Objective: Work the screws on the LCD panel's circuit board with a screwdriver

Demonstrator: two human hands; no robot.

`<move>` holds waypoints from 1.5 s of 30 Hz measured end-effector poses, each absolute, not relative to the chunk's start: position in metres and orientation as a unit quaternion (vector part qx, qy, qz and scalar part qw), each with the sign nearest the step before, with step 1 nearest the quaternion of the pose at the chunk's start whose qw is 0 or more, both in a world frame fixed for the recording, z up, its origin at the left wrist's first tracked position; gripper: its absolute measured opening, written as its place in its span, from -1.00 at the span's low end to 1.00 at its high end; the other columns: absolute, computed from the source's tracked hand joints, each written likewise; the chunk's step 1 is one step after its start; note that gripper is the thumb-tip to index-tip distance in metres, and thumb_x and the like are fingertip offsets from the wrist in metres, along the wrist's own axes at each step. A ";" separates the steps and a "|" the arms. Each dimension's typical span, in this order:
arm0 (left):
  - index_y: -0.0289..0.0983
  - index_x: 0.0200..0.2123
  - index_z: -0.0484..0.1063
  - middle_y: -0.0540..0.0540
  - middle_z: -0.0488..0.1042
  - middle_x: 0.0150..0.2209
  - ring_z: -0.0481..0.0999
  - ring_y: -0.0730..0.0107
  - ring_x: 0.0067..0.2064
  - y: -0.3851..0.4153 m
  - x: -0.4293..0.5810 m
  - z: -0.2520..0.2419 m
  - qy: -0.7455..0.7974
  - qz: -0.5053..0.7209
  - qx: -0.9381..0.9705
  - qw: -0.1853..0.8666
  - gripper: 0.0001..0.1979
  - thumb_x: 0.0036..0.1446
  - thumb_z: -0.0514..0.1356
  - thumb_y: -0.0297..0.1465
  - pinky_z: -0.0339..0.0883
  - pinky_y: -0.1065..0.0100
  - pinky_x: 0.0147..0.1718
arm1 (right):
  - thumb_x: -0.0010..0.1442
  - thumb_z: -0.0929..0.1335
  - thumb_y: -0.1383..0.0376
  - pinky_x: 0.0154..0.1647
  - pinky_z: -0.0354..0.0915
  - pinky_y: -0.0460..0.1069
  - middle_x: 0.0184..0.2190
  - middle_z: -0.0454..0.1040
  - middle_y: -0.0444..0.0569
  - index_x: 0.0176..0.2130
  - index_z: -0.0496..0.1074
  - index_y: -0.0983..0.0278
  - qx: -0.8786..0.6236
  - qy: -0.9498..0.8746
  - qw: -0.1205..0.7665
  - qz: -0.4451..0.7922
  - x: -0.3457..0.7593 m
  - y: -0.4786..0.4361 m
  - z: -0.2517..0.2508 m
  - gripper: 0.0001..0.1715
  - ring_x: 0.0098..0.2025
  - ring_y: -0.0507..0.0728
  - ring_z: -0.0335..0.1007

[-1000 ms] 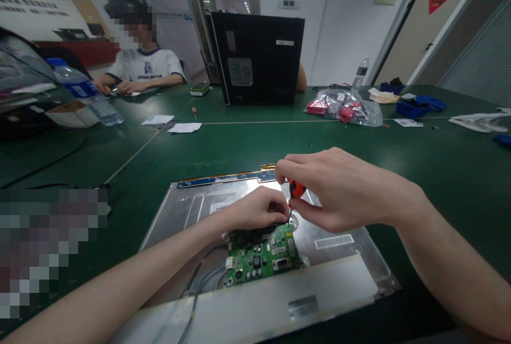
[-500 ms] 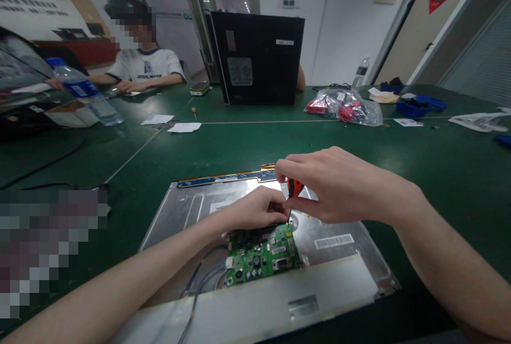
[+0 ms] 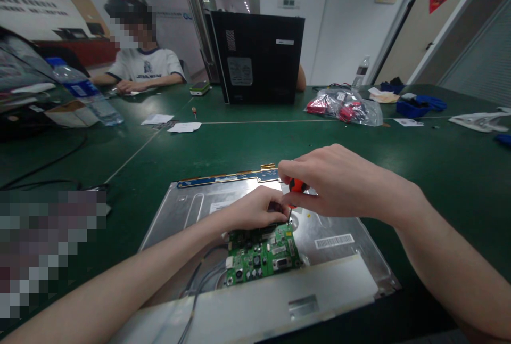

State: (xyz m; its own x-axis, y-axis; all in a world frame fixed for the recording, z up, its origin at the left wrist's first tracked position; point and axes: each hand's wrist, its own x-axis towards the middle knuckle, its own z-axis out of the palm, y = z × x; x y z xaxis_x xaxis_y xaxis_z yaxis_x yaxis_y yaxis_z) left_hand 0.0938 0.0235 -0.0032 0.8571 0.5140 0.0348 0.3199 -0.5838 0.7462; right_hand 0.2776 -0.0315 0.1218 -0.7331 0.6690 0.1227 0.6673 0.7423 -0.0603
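Observation:
A metal display panel [image 3: 191, 211] lies back-up on the green table, with a green circuit board [image 3: 261, 256] on its middle. My right hand [image 3: 339, 187] is closed around a small red-and-black screwdriver [image 3: 296, 186], held nearly upright with its tip at the board's far right corner. My left hand [image 3: 255, 211] rests on the board's far edge, fingertips pinched round the screwdriver's shaft near the tip. Grey cables [image 3: 199, 285] run from the board toward me.
A black computer case [image 3: 259, 59] stands at the table's middle back. Beside it lie a clear bag of red parts [image 3: 345, 107], blue cloth [image 3: 419, 104], paper slips [image 3: 183, 127] and a water bottle [image 3: 85, 91]. A seated person [image 3: 139, 62] works at the far left.
My right hand has shifted slightly up and turned on the screwdriver handle. The left hand and the board have stayed in place.

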 end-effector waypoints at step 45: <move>-0.34 -0.39 0.47 -0.07 0.51 -0.43 0.45 0.35 -0.38 0.019 0.096 -0.001 0.261 0.114 0.887 0.363 -0.95 0.05 0.20 -0.49 0.27 0.41 -0.41 | 0.21 0.27 0.29 -0.52 -0.08 -0.07 -0.46 0.40 -0.15 -0.27 0.30 0.25 -0.364 -0.929 0.070 -0.001 0.276 -0.033 0.121 -0.92 -0.52 -0.01 0.16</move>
